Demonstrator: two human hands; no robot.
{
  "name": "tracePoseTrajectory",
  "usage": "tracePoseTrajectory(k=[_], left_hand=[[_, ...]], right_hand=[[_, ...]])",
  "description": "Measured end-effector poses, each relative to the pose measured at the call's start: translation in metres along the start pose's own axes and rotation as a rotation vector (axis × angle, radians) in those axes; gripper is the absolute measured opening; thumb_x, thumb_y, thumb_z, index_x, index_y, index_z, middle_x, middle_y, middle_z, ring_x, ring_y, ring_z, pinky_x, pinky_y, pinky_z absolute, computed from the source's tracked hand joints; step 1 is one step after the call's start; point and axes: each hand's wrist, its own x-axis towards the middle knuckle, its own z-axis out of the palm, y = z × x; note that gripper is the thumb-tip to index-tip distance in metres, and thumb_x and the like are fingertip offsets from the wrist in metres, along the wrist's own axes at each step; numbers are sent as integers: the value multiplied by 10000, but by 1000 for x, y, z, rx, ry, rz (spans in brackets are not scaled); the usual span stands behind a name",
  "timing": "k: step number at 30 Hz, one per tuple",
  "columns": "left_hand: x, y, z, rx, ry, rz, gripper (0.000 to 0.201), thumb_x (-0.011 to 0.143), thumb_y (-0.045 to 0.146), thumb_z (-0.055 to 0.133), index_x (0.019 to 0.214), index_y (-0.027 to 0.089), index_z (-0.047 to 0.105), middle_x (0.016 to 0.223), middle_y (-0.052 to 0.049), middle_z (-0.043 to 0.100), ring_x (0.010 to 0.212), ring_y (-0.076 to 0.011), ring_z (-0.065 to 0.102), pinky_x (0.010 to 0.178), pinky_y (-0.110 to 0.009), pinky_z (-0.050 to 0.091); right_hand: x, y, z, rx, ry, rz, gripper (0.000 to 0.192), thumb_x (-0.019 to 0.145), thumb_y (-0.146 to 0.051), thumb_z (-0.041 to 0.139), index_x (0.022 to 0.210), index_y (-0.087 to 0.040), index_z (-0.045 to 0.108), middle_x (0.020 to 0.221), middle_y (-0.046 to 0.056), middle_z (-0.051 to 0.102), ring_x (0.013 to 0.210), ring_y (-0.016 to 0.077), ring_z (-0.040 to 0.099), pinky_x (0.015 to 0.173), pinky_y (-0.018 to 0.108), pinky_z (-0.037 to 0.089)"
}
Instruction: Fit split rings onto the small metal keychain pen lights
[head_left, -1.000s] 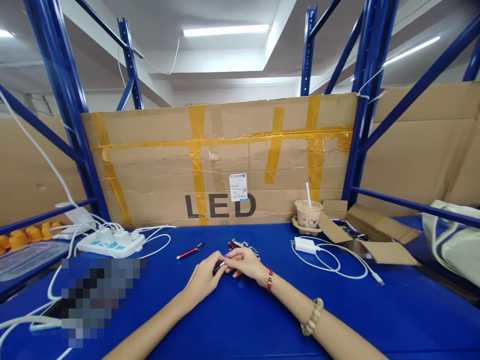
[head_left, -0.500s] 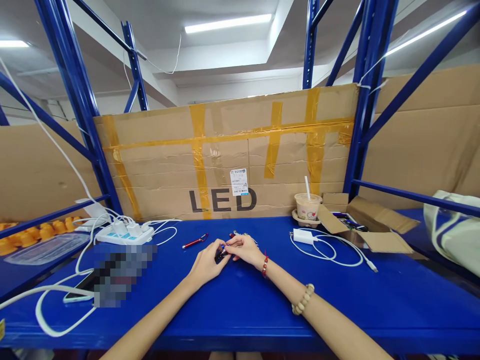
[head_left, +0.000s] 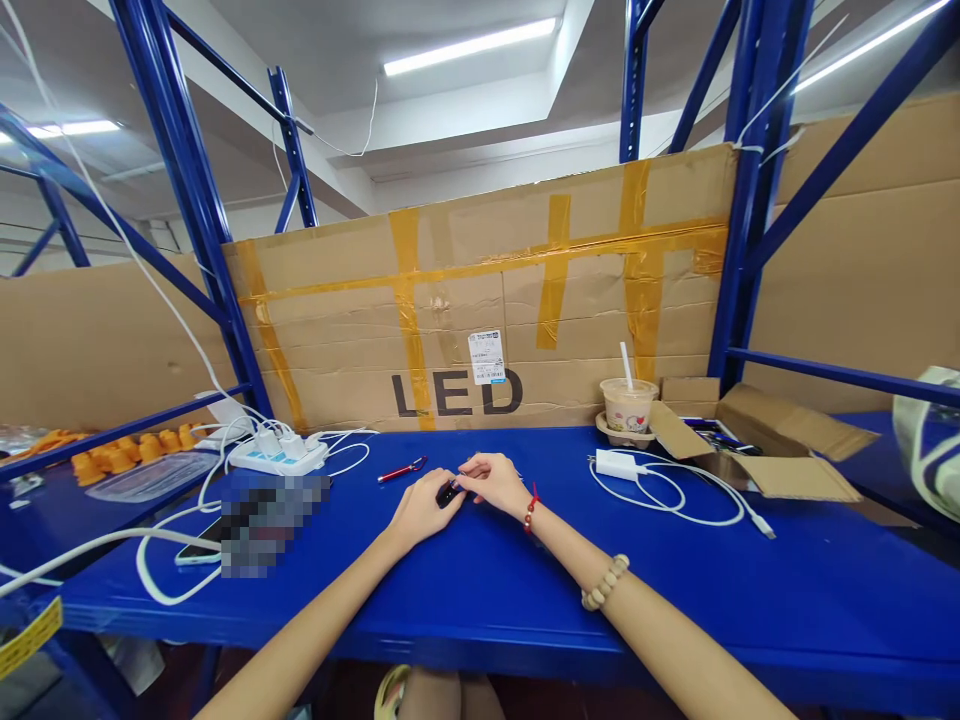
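While resting on the blue surface, left hand and right hand pinch one small dark pen between closed fingertips, steadying it.

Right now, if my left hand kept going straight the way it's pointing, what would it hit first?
Probably the right hand: the left hand points up and right at the small dark object both hold. Depth is unclear.

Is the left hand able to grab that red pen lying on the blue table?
Probably yes. The red pen lies in the open on the blue table, just beyond the left hand, with nothing between them. But that hand's fingers are on a small dark item shared with the right hand.
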Motion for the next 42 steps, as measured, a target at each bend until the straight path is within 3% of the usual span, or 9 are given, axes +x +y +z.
tracePoseTrajectory(k=[3,9,13,21,28,35,42], left_hand=[[0,-1,1,9,12,9,149,786,301,461,735,178,527,740,-17,571,690,-150,544,597,-239,399],[-3,2,-3,17,68,14,171,752,271,480,891,188,534,800,-25,575,729,-156,543,626,-249,413],[-4,2,-3,19,78,12,148,756,265,468,859,184,538,790,-22,569,718,-154,540,615,-250,410],[-1,-3,1,21,64,2,128,764,276,461,789,182,543,761,-18,567,696,-152,538,594,-247,401],[-2,-2,-1,21,54,13,167,768,254,457,887,194,558,823,-26,585,733,-153,547,619,-247,410],[-1,-4,2,32,41,53,81,764,218,450,744,177,517,749,-25,561,727,-160,532,618,-254,412],[5,-14,11,30,-1,109,154,841,216,371,762,166,494,790,-52,576,744,-180,527,669,-301,430]], right_hand=[[-1,-1,0,-23,5,-12,174,599,-205,682,732,-119,610,662,36,645,585,129,606,374,161,465],[-1,-2,-1,-42,4,-25,170,585,-208,691,716,-124,622,651,32,648,551,121,588,356,163,456],[0,0,-2,-37,8,-20,167,593,-212,685,722,-122,627,646,26,643,544,111,584,368,159,463],[4,6,-2,-39,42,8,181,591,-205,682,742,-117,630,629,31,631,563,122,591,371,165,475],[3,7,-2,-46,41,13,197,611,-220,671,769,-110,628,651,44,631,591,126,596,368,156,469],[0,2,5,-62,6,-22,209,614,-268,665,747,-112,622,658,42,638,540,109,578,359,157,451],[-1,1,6,-78,3,-62,269,620,-337,657,761,-109,636,664,46,632,563,120,562,358,168,442]])
